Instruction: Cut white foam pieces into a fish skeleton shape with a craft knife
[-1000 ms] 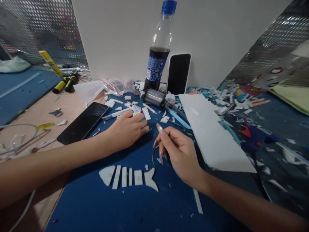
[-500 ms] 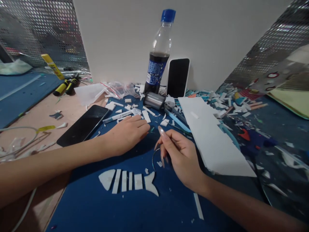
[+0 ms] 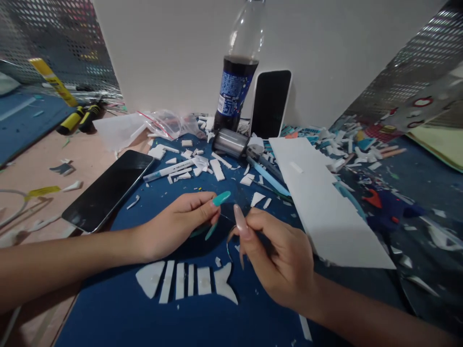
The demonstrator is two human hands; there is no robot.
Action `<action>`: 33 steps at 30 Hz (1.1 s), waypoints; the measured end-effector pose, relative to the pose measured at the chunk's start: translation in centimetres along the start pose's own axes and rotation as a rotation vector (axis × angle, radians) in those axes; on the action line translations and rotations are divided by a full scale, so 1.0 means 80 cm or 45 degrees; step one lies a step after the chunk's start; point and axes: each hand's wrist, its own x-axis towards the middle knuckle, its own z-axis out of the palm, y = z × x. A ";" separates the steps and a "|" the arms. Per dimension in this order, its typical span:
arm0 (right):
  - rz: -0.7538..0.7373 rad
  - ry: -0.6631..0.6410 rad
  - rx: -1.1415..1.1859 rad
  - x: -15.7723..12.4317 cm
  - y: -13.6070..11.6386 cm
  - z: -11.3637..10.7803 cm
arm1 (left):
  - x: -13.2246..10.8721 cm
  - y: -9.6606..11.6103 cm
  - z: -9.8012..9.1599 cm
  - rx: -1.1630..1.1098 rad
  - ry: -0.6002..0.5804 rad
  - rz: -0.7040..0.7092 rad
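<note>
My left hand (image 3: 181, 219), with green nails, is closed in a pinch above the blue mat (image 3: 119, 313). Opposite it, my right hand (image 3: 278, 255) pinches with thumb and forefinger. A faint thin thread (image 3: 227, 218) runs between the fingertips of both hands. Below the right fingers hangs a thin dark curved strand (image 3: 227, 246); whether it is part of the thread I cannot tell. On the mat under my hands, white cut pieces lie in a row as a fish: a head (image 3: 150, 279), several narrow strips (image 3: 180, 281) and a tail (image 3: 224, 283).
Behind stand a cola bottle (image 3: 233, 91) and an upright phone (image 3: 271, 103). A spool (image 3: 230, 143) lies by blue-handled pliers (image 3: 265, 173). Another phone (image 3: 108, 190) and a pen (image 3: 173, 168) lie left, a white board (image 3: 333, 217) right. White scraps are strewn about.
My left hand has turned over and come down towards me, its thumb now up in a pinch facing my right hand. The right hand stays pinched, slightly lower. The view has tilted down.
</note>
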 end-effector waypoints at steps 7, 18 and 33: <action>-0.011 -0.045 -0.012 -0.001 0.003 0.001 | -0.002 -0.001 0.000 -0.018 -0.006 -0.025; -0.014 -0.084 -0.009 0.000 0.003 0.003 | -0.003 0.001 0.002 0.044 0.017 -0.029; -0.015 -0.080 -0.022 -0.001 0.002 0.003 | -0.002 0.001 0.002 0.106 0.058 -0.024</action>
